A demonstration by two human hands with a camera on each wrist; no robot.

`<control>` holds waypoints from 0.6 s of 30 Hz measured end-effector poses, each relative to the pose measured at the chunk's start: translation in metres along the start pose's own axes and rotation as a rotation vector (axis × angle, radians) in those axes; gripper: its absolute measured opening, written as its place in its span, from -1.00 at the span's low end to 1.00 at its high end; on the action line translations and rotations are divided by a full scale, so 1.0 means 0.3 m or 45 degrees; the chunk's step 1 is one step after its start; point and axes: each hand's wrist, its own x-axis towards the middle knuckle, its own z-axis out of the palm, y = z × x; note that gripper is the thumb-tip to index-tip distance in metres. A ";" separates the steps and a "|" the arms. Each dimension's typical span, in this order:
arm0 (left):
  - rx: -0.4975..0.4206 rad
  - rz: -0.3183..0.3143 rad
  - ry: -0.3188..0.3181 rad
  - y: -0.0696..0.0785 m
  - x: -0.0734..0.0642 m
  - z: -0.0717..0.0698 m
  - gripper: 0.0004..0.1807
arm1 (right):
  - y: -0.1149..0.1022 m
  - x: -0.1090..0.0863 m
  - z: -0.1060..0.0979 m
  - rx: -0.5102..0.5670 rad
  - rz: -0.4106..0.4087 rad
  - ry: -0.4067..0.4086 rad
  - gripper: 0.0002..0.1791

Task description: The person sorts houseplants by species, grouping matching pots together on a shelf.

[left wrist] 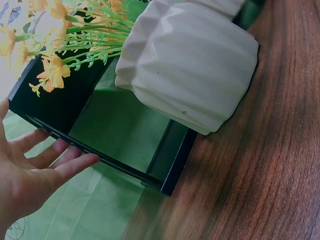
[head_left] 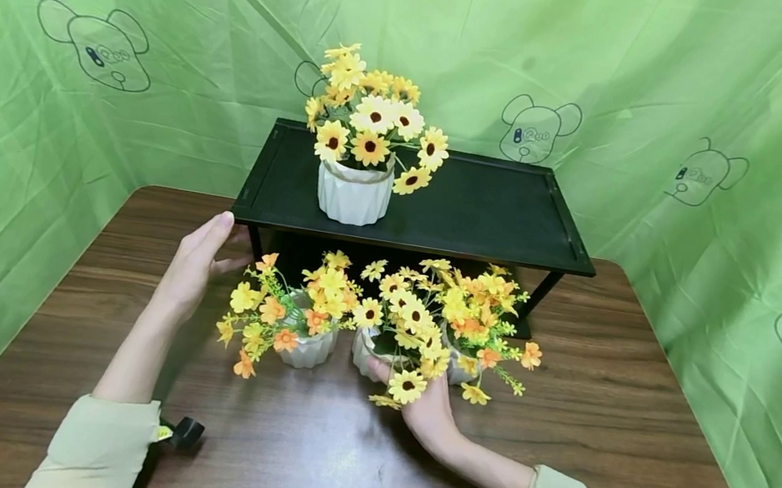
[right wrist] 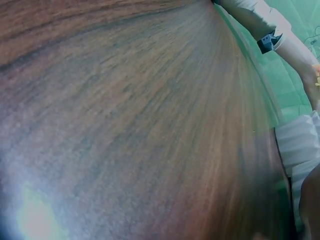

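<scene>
My left hand (head_left: 194, 265) is at the front left corner of a black shelf (head_left: 472, 206), its fingers stretched out against the side frame; the left wrist view shows these extended fingers (left wrist: 75, 170) close up. With my right hand (head_left: 430, 410) I grip the middle potted plant, a ribbed white pot (head_left: 365, 354) with pale yellow dark-centred daisies (head_left: 416, 315); flowers partly hide the fingers. To its left stands a pot (head_left: 310, 350) of yellow and orange flowers, and to its right a similar pot (head_left: 467, 369). Only the edge of my right hand (right wrist: 310, 205) shows in the right wrist view.
On the shelf top, left of its middle, stands another white pot (head_left: 354, 196) with yellow daisies. The shelf sits at the back of a brown wooden table (head_left: 327, 471). Green cloth (head_left: 688, 86) with bear-head drawings hangs around the back and sides.
</scene>
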 end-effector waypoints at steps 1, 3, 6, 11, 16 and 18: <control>0.000 -0.001 0.001 0.000 0.000 0.000 -0.45 | -0.006 -0.001 -0.004 0.014 -0.009 -0.013 -0.48; 0.002 -0.002 0.002 0.001 0.000 -0.001 -0.45 | -0.023 0.000 -0.013 0.051 -0.014 -0.041 -0.50; 0.005 -0.003 0.000 0.002 0.000 -0.002 -0.43 | -0.061 -0.002 -0.029 0.187 0.007 -0.090 -0.49; 0.005 -0.007 -0.001 0.002 0.003 -0.004 -0.42 | -0.150 -0.003 -0.057 0.310 -0.021 -0.157 -0.57; 0.006 -0.009 0.002 0.002 0.005 -0.007 -0.46 | -0.205 0.000 -0.081 0.337 -0.163 -0.240 -0.73; 0.011 -0.011 0.001 0.001 0.005 -0.008 -0.47 | -0.221 0.003 -0.090 0.352 -0.207 -0.254 -0.73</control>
